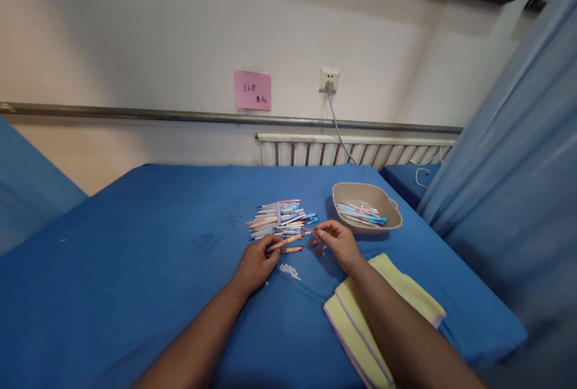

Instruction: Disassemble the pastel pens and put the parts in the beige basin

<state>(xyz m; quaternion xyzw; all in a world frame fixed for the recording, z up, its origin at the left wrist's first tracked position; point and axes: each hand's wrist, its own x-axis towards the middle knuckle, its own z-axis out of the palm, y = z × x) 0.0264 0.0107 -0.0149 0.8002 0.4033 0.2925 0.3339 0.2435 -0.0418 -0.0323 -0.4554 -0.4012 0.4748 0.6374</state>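
Note:
My left hand (256, 264) is closed around an orange pen (288, 240), held level above the blue sheet. My right hand (339, 240) pinches that pen's right tip with thumb and forefinger. Just behind both hands lies a pile of several pens (280, 218), mostly blue and white. Another orange pen piece (291, 249) lies on the sheet under the held pen, and small orange parts (318, 248) lie near my right hand. A beige tray (347, 190) with several blue pens (361, 212) stands to the right of the pile.
A blue sheet (157, 257) covers the table. A folded yellow cloth (360, 323) lies under my right forearm. A blue curtain (509, 184) hangs at the right. Behind are a radiator (351, 151), a wall socket with a cable (329, 79) and a pink note (252, 90).

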